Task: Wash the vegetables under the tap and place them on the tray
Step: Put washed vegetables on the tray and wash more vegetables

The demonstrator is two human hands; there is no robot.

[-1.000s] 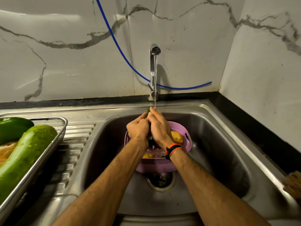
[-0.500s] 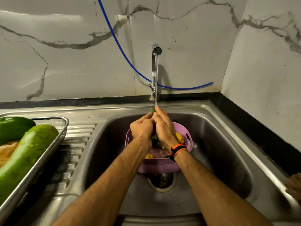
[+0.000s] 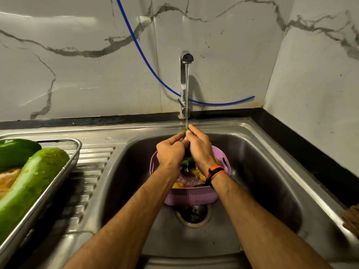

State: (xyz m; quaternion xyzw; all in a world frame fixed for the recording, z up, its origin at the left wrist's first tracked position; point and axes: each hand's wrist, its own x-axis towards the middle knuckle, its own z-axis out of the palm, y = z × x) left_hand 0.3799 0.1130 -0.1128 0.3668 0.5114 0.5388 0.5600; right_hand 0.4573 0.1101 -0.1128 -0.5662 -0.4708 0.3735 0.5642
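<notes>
Both hands hold a long dark green vegetable [image 3: 186, 162] upright under the running tap [image 3: 186, 82]. My left hand [image 3: 170, 152] grips its left side, and my right hand [image 3: 200, 150] wraps the right side with fingertips at the top end where the water lands. Most of the vegetable is hidden between the palms. Below them a purple basket [image 3: 191, 197] stands in the sink [image 3: 262, 171] with yellow pieces [image 3: 198, 174] inside. The metal tray [image 3: 58, 183] at the left carries a large green gourd [image 3: 31, 185] and another green vegetable [image 3: 17, 150].
A blue hose [image 3: 147, 63] runs across the marble wall behind the tap. The ribbed drainboard [image 3: 91, 171] lies between tray and basin. The drain [image 3: 193, 214] sits just in front of the basket. A brown object [image 3: 351, 220] shows at the right edge.
Both hands and the vegetable have risen slightly toward the tap stream. The basket and tray have stayed put.
</notes>
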